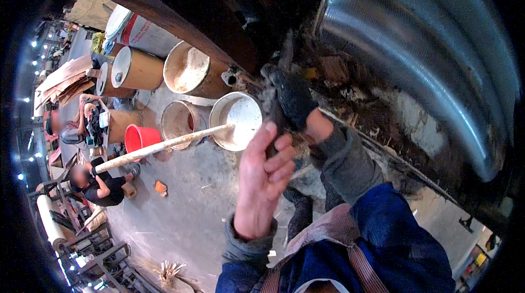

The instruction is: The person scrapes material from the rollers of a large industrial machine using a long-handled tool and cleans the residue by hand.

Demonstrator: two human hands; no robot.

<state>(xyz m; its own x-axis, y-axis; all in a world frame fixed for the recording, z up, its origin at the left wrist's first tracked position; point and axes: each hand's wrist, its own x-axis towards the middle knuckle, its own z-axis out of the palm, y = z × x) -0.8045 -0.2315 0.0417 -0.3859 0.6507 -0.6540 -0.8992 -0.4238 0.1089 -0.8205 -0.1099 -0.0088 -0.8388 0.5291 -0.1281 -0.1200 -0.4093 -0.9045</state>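
Left hand (262,178) clamped round long pole (164,147); right hand (292,99), black with muck, grips debris beside metal drum (415,58). Slick fingers could slip, dropping pole onto buckets (238,121).

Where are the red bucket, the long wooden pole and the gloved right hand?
red bucket (139,137): head view, on its red outer wall.
long wooden pole (164,145): head view, mid-shaft, left of the left hand.
right hand (294,99): head view, on the back of the dark glove.
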